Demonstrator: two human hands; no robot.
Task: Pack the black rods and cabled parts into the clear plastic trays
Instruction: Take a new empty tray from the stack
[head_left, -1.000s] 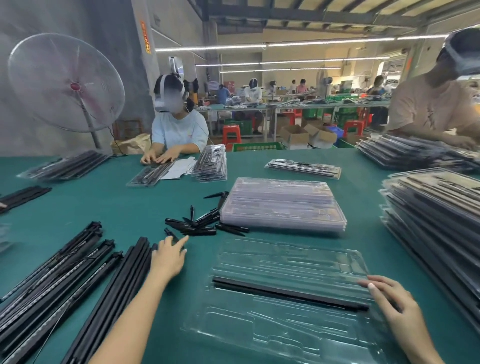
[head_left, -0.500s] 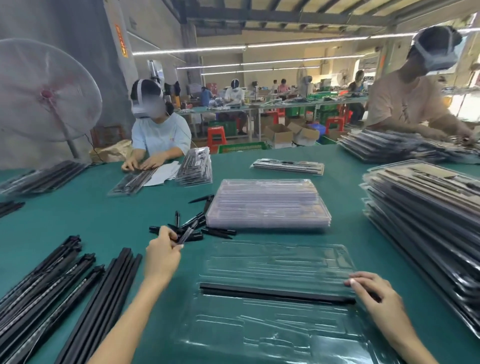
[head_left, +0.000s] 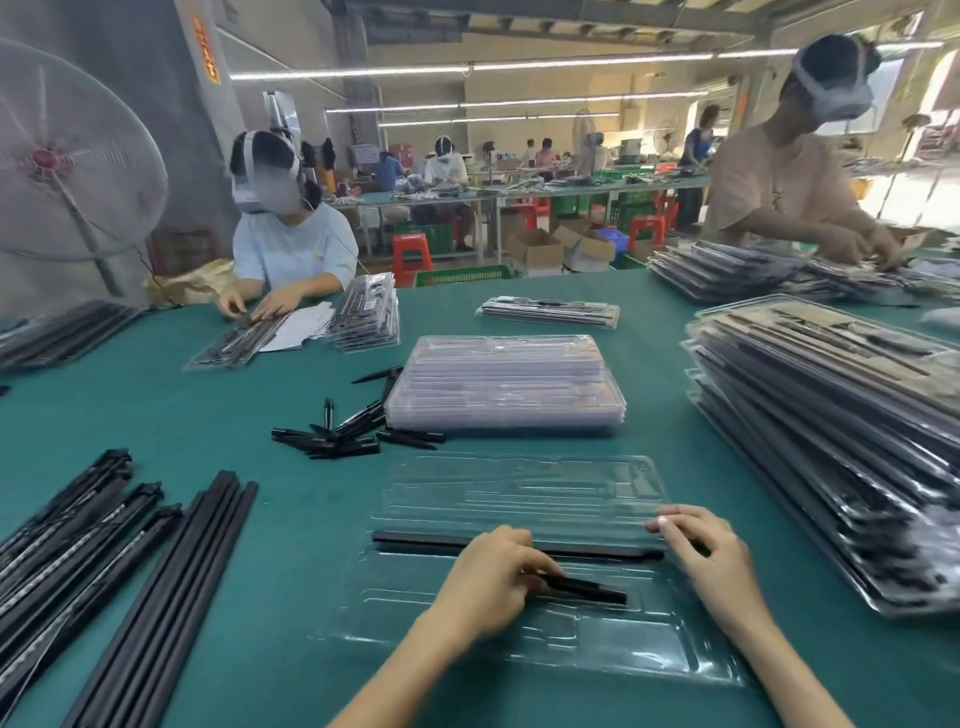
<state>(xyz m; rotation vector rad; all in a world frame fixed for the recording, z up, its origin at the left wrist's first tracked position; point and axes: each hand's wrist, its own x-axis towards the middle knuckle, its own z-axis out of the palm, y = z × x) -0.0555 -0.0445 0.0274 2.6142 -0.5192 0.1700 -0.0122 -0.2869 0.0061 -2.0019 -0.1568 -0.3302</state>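
Head view: a clear plastic tray (head_left: 524, 639) lies open on the green tabletop (head_left: 322, 519), near the person and slightly right of centre. A long black rod (head_left: 415, 540) lies across the tray from left to right in its middle channel. The left hand (head_left: 493, 577) rests over the tray just nearer than that rod, its grip curled round the left end of a short black part (head_left: 592, 590), which lies in the tray with its right end pointing right. The right hand (head_left: 701, 553) sits at the right end of the long rod, its grip bent over that end and the tray's edge; whether the fingers actually pinch the rod I cannot tell.

Just beyond the tray, a heap of short black parts (head_left: 353, 434) lies loose on the tabletop, and right of the heap sits a stack of empty clear trays (head_left: 506, 387). At the near left, bundles of long black rods (head_left: 104, 561) lie slantwise. At the right, a tall stack of filled trays (head_left: 831, 431) rises. Across the far side, a person in a light blue shirt (head_left: 293, 249) works at a tray (head_left: 236, 340), with a large fan (head_left: 67, 166) at far left.
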